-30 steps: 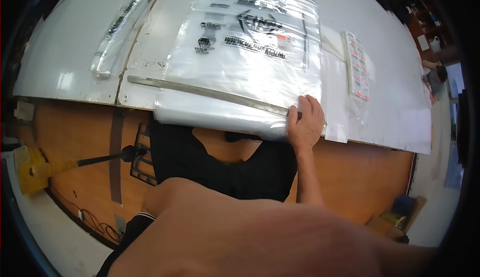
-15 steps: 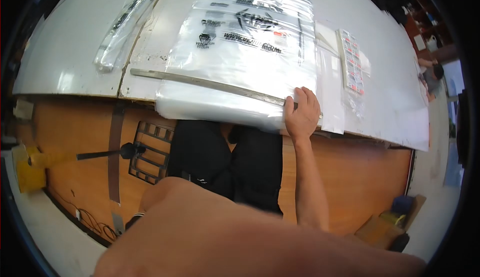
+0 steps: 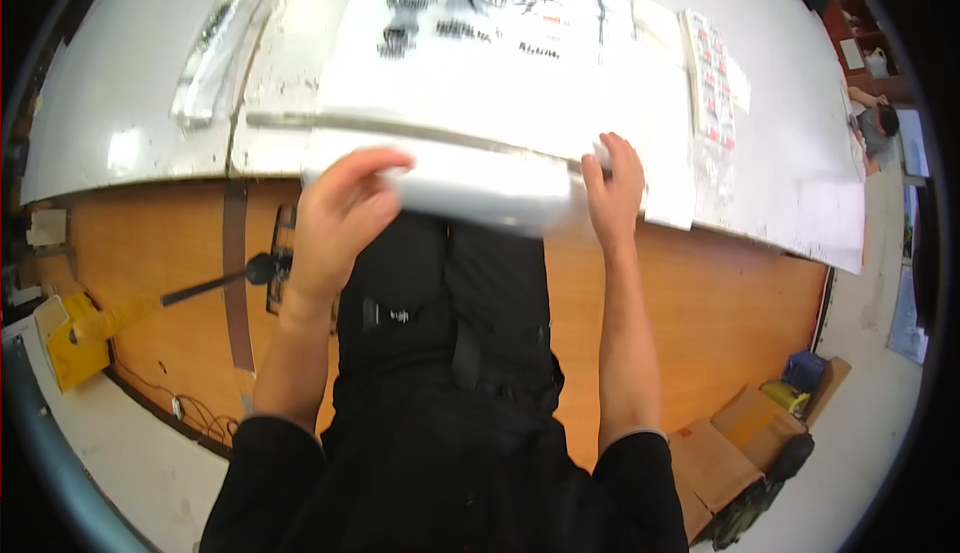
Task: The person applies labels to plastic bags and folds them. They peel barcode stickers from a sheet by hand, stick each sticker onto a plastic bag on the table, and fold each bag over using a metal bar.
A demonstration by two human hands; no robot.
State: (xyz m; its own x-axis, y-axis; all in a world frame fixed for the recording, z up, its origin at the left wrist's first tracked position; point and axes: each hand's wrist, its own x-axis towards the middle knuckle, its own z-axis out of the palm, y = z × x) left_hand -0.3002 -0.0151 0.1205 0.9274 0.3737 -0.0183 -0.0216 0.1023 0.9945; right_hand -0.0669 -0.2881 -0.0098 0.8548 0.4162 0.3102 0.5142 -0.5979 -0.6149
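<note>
A stack of clear plastic bags (image 3: 450, 83) with black print lies on the white table, its near end hanging over the front edge. Across it runs a long metal bar (image 3: 420, 133). Over the left part of the bags' near end is my left hand (image 3: 345, 208), thumb and fingers apart, with nothing visible between them. My right hand (image 3: 615, 188) is at the bar's right end, with thumb and fingers apart around a small dark thing on the bar. Motion blurs the bags' near edge.
A narrow plastic packet (image 3: 215, 48) lies on the table (image 3: 130, 73) at left. At right is a packed sheet of red-and-white labels (image 3: 710, 83). Below stand a yellow object (image 3: 75, 338) and cardboard boxes (image 3: 715, 458). Another person (image 3: 875, 128) is at far right.
My left hand has come into view over the bags' near end; before, a bare arm filled the bottom of the view. The table and bags sit higher in view. My right hand stays at the bar's end.
</note>
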